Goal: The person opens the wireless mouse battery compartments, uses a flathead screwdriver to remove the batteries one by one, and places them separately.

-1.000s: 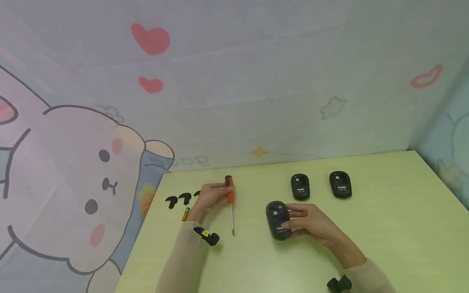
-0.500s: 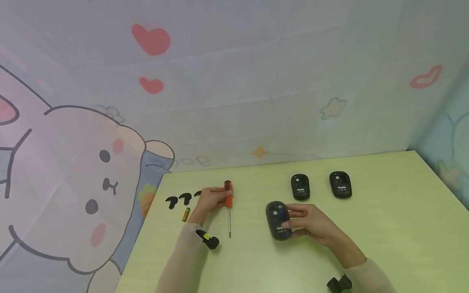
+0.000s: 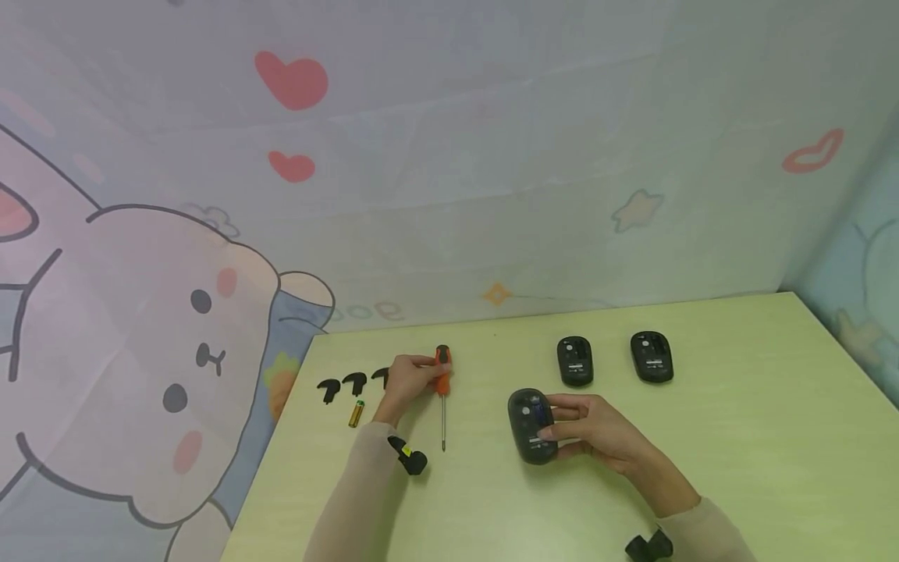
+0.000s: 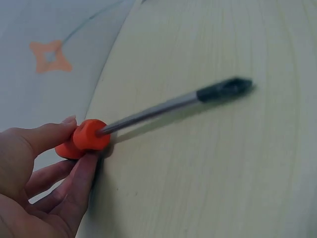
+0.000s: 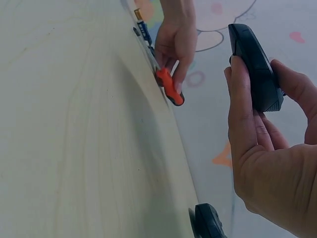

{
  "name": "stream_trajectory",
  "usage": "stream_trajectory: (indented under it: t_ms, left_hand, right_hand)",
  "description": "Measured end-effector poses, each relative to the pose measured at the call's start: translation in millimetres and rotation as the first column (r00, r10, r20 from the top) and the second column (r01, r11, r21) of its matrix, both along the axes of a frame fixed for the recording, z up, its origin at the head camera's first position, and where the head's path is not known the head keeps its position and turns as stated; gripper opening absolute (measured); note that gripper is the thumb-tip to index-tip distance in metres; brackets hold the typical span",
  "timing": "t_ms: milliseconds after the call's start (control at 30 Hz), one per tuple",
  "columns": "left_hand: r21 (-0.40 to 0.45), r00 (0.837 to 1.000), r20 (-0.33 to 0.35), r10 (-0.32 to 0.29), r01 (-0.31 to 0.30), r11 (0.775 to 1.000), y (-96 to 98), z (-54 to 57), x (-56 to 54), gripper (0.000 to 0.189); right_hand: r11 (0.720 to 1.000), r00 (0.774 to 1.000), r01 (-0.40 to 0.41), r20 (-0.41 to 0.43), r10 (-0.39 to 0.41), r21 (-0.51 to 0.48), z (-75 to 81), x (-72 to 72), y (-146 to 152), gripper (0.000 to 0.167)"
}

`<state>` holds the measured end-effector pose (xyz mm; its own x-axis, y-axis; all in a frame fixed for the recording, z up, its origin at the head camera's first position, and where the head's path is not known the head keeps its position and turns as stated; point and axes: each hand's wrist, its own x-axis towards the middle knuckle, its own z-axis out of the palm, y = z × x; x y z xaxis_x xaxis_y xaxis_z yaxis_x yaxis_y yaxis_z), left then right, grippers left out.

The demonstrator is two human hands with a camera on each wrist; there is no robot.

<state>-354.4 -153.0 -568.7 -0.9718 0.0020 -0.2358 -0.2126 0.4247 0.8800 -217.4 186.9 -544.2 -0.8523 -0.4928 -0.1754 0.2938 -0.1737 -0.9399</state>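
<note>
My left hand (image 3: 410, 382) pinches the red-orange and black handle of a screwdriver (image 3: 442, 382) between thumb and fingers. The shaft points toward me, and in the left wrist view its dark tip (image 4: 225, 90) lies close over the table; whether it touches I cannot tell. My right hand (image 3: 597, 429) grips a black computer mouse (image 3: 531, 425) by its sides, underside facing the head camera. In the right wrist view this mouse (image 5: 257, 69) is seen edge-on, raised off the table, with the thumb on one face and fingers on the other.
Two more black mice (image 3: 575, 361), (image 3: 652, 357) lie underside up at the back right. Left of my left hand are small black hooked pieces (image 3: 328, 389) in a row and a battery (image 3: 357, 414). A printed cloth wall (image 3: 449, 195) borders the table's (image 3: 758, 406) back edge.
The screwdriver shifts slightly left and toward me, then a little back to the right, still in my left hand. My right hand and its mouse stay nearly in place.
</note>
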Motion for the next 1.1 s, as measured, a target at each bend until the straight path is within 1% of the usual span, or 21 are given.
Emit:
stream_trajectory:
  t_ms: [167,333,467,567,633,667,733,767,800,867,933,967,1033,1100]
  left_hand:
    - [-0.094,1.0,-0.014,0.014,-0.015,0.996,4.2,-0.1,-1.7,0.05]
    - [-0.202,0.999,-0.044,0.001,-0.01,0.979,9.8,0.7,-3.0,0.049]
    - [-0.259,0.998,-0.069,-0.004,-0.014,0.966,12.6,3.0,0.3,0.052]
    - [-0.327,0.992,-0.127,0.003,-0.045,0.944,14.8,8.0,5.3,0.053]
    - [-0.371,0.981,-0.192,0.004,-0.076,0.926,16.6,13.1,9.4,0.05]
    - [-0.386,0.973,-0.23,-0.003,-0.088,0.918,17.7,15.8,11.6,0.048]
    - [-0.395,0.951,-0.308,-0.029,-0.1,0.913,21.4,23.5,17.8,0.042]
    - [-0.391,0.938,-0.343,-0.049,-0.095,0.916,24.1,29.1,22.1,0.038]
    - [-0.391,0.921,-0.381,-0.082,-0.08,0.917,27.3,35.4,27.2,0.034]
    - [-0.385,0.887,-0.436,-0.151,-0.032,0.922,35.7,48.8,39.0,0.029]
    - [-0.391,0.843,-0.481,-0.243,0.042,0.919,45.1,62.0,52.4,0.024]
    - [-0.408,0.819,-0.493,-0.294,0.081,0.91,49.7,66.9,58.7,0.023]
    - [-0.453,0.773,-0.501,-0.389,0.148,0.879,58.3,74.1,70.8,0.023]
    - [-0.517,0.721,-0.495,-0.486,0.205,0.831,65.0,78.2,82.0,0.024]
  right_hand:
    - [1.0,1.0,0.003,-0.006,-0.003,0.015,0.7,-0.1,2,0.072]
    - [1.0,1.0,0.006,-0.011,-0.006,0.014,2.6,-0.5,3,0.072]
    - [1.0,1.0,0.007,-0.012,-0.007,0.009,3.2,-0.8,4,0.071]
    - [1.0,1.0,0.013,-0.01,-0.013,0.014,3.3,-0.8,4,0.072]
    - [1.0,1.0,0.017,-0.009,-0.017,0.016,3.1,-0.8,4,0.072]
    - [1.0,1.0,0.017,-0.01,-0.016,0.017,3.1,-0.8,4,0.073]
    - [1.0,1.0,0.016,-0.014,-0.016,0.017,2.8,-0.8,4,0.072]
    - [1.0,1.0,0.015,-0.016,-0.015,0.016,2.7,-0.9,4,0.072]
    - [1.0,1.0,0.014,-0.017,-0.014,0.015,2.6,-0.9,4,0.072]
    - [1.0,1.0,0.013,-0.02,-0.013,0.016,2.3,-1.0,3,0.072]
    - [1.0,1.0,0.016,-0.018,-0.015,0.02,2.1,-1.0,3,0.072]
    - [1.0,1.0,0.018,-0.02,-0.017,0.023,1.9,-0.8,3,0.072]
    - [0.999,0.999,0.027,-0.018,-0.026,0.04,2.2,-0.1,2,0.074]
    - [0.998,0.999,0.038,-0.017,-0.037,0.059,2.5,0.8,1,0.076]
